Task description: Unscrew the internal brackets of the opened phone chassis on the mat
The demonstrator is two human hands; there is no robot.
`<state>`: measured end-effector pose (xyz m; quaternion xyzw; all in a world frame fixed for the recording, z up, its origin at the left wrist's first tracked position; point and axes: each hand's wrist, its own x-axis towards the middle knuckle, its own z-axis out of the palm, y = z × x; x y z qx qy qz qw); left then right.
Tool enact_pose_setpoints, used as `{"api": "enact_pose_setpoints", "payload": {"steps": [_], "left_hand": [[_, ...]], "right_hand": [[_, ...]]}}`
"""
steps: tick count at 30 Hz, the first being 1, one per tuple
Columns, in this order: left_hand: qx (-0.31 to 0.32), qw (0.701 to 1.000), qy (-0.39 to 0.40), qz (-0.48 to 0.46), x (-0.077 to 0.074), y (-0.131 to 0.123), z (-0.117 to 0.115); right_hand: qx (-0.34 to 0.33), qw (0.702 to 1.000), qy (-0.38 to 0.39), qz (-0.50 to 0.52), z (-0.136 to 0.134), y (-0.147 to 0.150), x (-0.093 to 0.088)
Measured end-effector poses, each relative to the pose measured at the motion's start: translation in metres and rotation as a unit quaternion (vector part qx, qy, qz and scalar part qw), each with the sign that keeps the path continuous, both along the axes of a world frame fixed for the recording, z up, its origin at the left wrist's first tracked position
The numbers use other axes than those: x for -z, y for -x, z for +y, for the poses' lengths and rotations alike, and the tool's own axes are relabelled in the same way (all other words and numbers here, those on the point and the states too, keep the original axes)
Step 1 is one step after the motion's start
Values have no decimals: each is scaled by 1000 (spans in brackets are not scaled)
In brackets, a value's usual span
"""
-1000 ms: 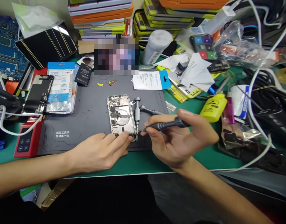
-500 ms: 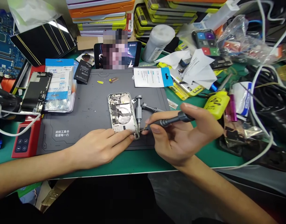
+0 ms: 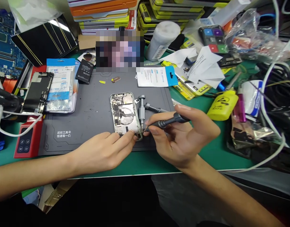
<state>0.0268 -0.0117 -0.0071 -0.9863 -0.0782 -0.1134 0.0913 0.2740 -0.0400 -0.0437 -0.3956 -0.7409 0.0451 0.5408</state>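
- Left hand (image 3: 104,151), lower centre of frame: palm down, fingers extended and unclenched, grasping nothing; fingertips (image 3: 129,135) pressed on the lower edge of the phone (image 3: 124,112).
- Phone: opened, internals facing up, flat on the grey mat (image 3: 88,104) at centre frame, long axis running top to bottom.
- Right hand (image 3: 182,138), right of centre: clenched around the driver (image 3: 167,121) in a pen-style pinch, shaft lying nearly level and pointing left.
- Driver tip: just beside the lower right corner of the phone; contact with it not discernible.
- Compared with 1.0 s ago: tip slightly nearer that corner; right hand shifted a little left and up; left fingertips unchanged on the same edge; phone unmoved on the mat.
- Spare driver (image 3: 141,110): lying on the mat just right of the phone, same position as before.
- Yellow bottle (image 3: 222,105): right of the right hand, well apart from the phone.
- Screen (image 3: 37,93): left of frame, face down off the mat's edge.
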Motion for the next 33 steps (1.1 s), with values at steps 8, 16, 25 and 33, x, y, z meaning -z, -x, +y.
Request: {"api": "enact_pose_setpoints", "payload": {"steps": [8,16,25,33], "left_hand": [[-10,998,62,-21,2,-2,5],[-16,996,74,-45,9,-3,1],[-12,995,74,-64,10,-5,2],[-11,995,76,-65,14,-3,2]], "right_hand": [[-13,999,-31,-19,2,0,1],[-32,998,-35,-34,2,1,1],[-35,999,-24,-19,1,2,3],[-78,997,15,-7,-2,-3,0]]}}
